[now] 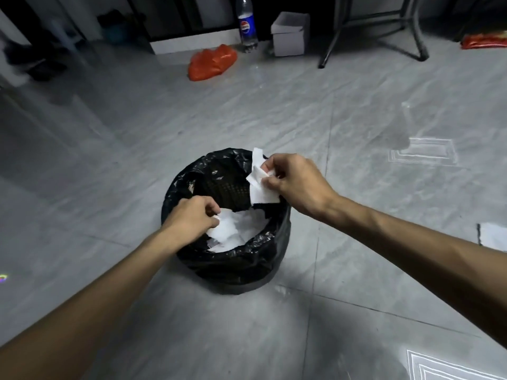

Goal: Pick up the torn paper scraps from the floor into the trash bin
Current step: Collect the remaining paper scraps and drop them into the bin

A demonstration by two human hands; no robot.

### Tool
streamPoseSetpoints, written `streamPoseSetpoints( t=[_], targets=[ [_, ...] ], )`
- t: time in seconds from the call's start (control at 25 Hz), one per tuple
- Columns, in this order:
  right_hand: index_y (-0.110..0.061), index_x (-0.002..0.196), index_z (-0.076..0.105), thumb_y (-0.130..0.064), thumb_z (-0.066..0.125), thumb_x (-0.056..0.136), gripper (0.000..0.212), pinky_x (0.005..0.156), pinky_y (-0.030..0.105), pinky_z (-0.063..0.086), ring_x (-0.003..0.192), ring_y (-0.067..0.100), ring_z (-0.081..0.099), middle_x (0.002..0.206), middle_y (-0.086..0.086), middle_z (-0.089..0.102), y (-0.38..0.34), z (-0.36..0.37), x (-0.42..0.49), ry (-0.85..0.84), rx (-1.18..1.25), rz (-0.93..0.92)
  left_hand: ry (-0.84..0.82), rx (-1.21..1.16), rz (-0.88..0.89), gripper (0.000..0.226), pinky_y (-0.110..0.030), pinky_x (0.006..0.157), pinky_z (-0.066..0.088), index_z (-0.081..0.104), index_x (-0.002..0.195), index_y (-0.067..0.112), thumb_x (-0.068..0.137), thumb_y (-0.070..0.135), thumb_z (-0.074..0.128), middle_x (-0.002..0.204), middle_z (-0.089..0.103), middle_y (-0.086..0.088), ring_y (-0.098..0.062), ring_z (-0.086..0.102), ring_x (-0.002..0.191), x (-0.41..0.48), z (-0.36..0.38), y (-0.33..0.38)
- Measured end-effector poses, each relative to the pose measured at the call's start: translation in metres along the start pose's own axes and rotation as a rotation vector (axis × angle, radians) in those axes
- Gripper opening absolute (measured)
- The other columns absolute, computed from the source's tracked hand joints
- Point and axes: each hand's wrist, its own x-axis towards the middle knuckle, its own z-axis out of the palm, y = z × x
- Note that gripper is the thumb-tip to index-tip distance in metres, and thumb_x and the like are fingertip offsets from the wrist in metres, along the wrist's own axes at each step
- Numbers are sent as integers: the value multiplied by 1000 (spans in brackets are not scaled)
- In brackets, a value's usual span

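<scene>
A round trash bin (233, 267) lined with a black plastic bag stands on the grey tiled floor at centre. White torn paper scraps (241, 229) lie inside it. My left hand (192, 216) is over the bin's left rim, fingers pinched on a white scrap (223, 227) that touches the pile. My right hand (297, 182) hovers over the bin's far right rim and grips several white paper scraps (260, 182) that hang above the opening. Another white paper piece (493, 237) lies on the floor at the right edge.
An orange plastic bag (212, 61), a Pepsi bottle (247, 26) and a white cardboard box (289, 34) sit at the far side. Metal chair legs (375, 37) stand at the back right, with a red-orange bag (484, 41) beyond. Dark shoes (41, 61) lie at the far left.
</scene>
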Motion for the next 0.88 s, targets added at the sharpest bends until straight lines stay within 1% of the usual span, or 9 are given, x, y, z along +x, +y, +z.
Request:
streamPoseSetpoints(
  t=[0.12,0.24,0.32,0.4,0.52,0.6,0.72,0.8,0.88],
  targets=[
    [-17,119,64,-18,67,83,36,79,20,48,89,16,68,100,5,74,-9,8,9,-148,-93,19,96,-61,-2,23,-27,65,43,66,91,35,77,16,64,72,64,7,-13,60,70,1,-4,7],
    [-16,110,66,-9,63,84,27,64,12,48,71,13,66,92,3,74,3,-12,1,-55,22,49,267,-101,151,28,-26,67,37,65,93,35,76,13,59,74,61,10,-9,56,72,-3,-11,39],
    [-13,99,69,-7,60,86,17,52,5,41,63,12,64,84,0,71,23,-31,-11,28,85,110,283,-147,277,27,-25,67,38,65,91,33,74,13,58,70,58,13,-1,55,69,-6,-11,68],
    [-13,91,71,-8,61,86,12,46,3,37,60,11,61,75,-3,67,57,-54,-32,84,65,211,214,-184,397,24,-26,70,44,66,91,30,74,15,59,72,60,13,-10,60,72,-4,-1,103],
    [-14,85,71,-5,61,83,14,47,5,39,59,13,61,71,-1,66,122,-94,-80,63,-67,411,-5,-179,540,19,-27,74,47,64,94,27,77,19,61,78,63,14,-17,61,80,6,32,166],
    [-13,88,73,-6,63,82,14,55,10,46,62,13,62,78,2,71,167,-115,-113,16,-201,547,-161,-96,609,21,-29,77,48,62,101,27,80,23,60,92,67,9,-19,62,87,8,60,204],
    [-15,98,72,-13,66,82,18,76,27,52,85,21,67,96,7,74,227,-151,-150,-15,-447,721,-340,96,717,26,-33,78,49,58,109,28,83,29,56,107,64,5,-21,61,95,7,102,247],
    [-15,108,68,-17,69,80,27,82,28,46,101,29,65,107,11,70,258,-175,-154,44,-568,719,-450,167,731,27,-34,77,50,57,111,27,85,31,56,109,62,2,-21,60,95,8,124,257],
    [-14,124,57,-25,69,81,46,85,33,45,109,37,60,120,18,62,286,-195,-150,101,-621,736,-509,187,715,27,-36,78,51,58,111,26,85,34,56,109,62,2,-21,60,94,10,141,257]
  ],
)
